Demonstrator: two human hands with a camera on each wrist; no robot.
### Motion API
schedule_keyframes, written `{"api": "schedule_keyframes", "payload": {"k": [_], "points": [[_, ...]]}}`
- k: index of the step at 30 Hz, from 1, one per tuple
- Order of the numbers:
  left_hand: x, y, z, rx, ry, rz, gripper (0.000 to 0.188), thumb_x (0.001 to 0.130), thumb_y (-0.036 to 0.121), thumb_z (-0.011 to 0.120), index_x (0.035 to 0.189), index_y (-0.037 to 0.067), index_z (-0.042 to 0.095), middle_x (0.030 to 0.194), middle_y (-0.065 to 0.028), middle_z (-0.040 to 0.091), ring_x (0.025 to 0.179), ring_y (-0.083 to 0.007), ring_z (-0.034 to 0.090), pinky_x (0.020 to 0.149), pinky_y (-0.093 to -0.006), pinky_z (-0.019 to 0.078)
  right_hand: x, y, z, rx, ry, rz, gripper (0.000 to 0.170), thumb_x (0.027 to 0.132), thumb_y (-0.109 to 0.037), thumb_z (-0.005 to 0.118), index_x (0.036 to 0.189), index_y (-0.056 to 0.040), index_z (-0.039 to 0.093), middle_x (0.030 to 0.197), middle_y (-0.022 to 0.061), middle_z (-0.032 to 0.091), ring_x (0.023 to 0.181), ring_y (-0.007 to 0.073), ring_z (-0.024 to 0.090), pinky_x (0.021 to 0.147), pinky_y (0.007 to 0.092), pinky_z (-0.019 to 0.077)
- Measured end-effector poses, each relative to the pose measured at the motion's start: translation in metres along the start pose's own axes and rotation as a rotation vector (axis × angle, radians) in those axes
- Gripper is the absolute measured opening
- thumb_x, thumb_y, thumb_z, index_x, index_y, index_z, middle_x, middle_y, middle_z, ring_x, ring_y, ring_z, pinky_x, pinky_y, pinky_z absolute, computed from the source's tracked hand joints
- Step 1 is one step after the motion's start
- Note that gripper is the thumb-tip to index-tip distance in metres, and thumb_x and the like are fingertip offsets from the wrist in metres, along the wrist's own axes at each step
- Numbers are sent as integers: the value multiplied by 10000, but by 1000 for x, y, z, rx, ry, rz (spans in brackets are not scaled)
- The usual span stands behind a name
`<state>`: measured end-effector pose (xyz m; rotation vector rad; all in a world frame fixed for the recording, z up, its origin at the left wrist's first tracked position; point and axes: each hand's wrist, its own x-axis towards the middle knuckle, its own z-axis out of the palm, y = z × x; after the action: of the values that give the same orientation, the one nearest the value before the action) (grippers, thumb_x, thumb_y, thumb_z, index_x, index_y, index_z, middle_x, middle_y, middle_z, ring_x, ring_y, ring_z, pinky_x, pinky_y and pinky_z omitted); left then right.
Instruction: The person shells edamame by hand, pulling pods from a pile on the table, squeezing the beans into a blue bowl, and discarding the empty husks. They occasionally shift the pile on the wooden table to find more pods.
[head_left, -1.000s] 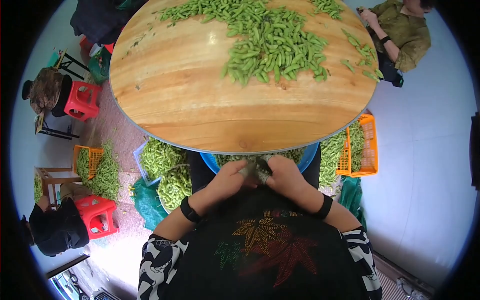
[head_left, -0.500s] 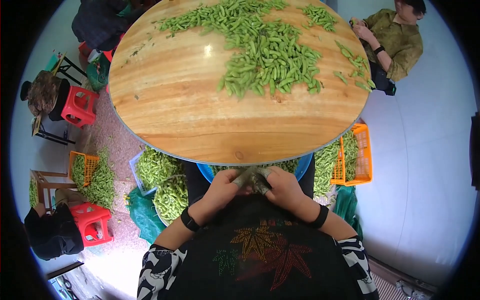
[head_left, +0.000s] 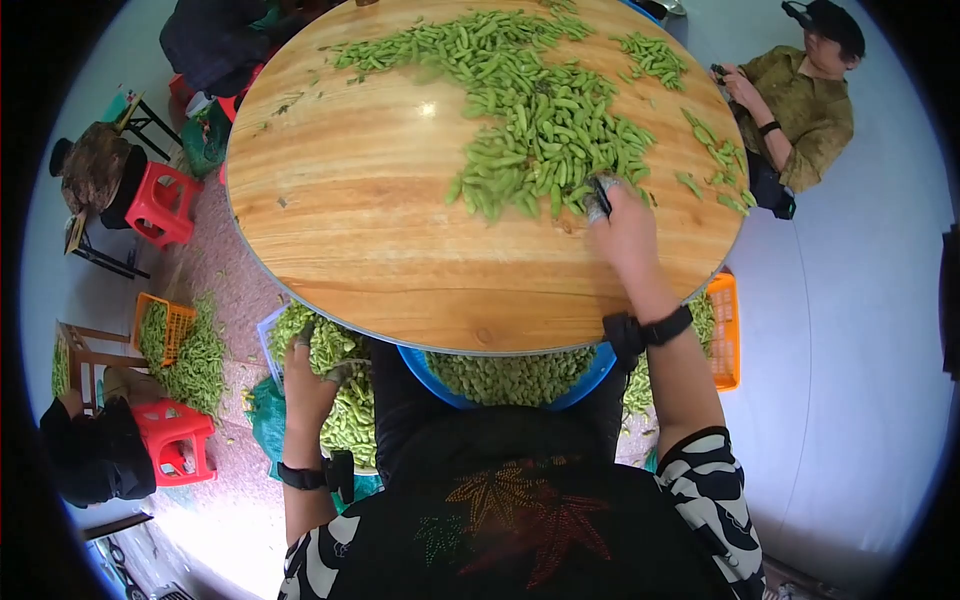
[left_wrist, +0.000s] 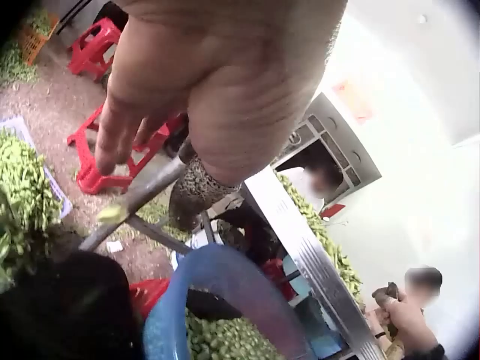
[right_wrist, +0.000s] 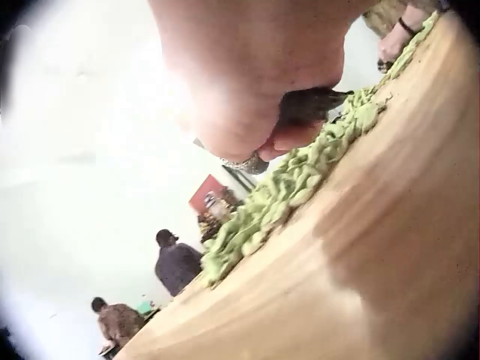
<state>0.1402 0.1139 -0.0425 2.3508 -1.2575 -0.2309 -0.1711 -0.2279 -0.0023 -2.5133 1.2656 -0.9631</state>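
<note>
My left hand (head_left: 308, 390) hangs over the green pods (head_left: 352, 415) left of my legs, fingers spread, with grey wrapping on thumb and a fingertip. In the left wrist view the left hand (left_wrist: 217, 90) holds nothing, and a blurred pale pod (left_wrist: 112, 214) shows below its fingers. My right hand (head_left: 628, 232) is at the near right edge of the pod pile (head_left: 540, 120) on the round wooden table (head_left: 400, 260). Its fingers curl round a small dark thing (right_wrist: 307, 107), partly hidden; whether they also hold a pod, I cannot tell.
A blue basin (head_left: 435, 385) of shelled beans stands between my legs, under the table edge. An orange crate (head_left: 727, 330) is at the right, red stools (head_left: 180, 435) at the left. A person (head_left: 800, 110) sits beyond the table's right side.
My hands were together over the basin and have parted. The left moved out over the pods at the left; the right reached forward to the pile on the table.
</note>
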Motion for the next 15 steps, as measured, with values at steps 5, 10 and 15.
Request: {"api": "schedule_keyframes", "payload": {"k": [5,10,15], "points": [[11,68,-15,70,397,142,505,790,68,672,1266,11,512,1266,-253,473,1171,-417,463,982,-455,391,-2,-5,8,-95,-123,37,205,761,-119,641,931,-10,604,862,207,612,814,386,595,711,447,481],[33,158,21,-243,254,587,381,752,14,704,1122,39,616,1111,-169,589,1001,-333,578,830,-389,486,-40,-24,6,185,-83,113,264,766,-184,688,962,-20,623,848,197,614,799,368,599,716,431,486],[61,207,50,-459,-21,610,337,806,72,643,1136,28,591,1045,-204,591,927,-390,567,785,-420,481,-29,-22,7,-28,50,77,273,761,-216,701,951,-34,628,836,167,612,811,359,597,716,432,490]]}}
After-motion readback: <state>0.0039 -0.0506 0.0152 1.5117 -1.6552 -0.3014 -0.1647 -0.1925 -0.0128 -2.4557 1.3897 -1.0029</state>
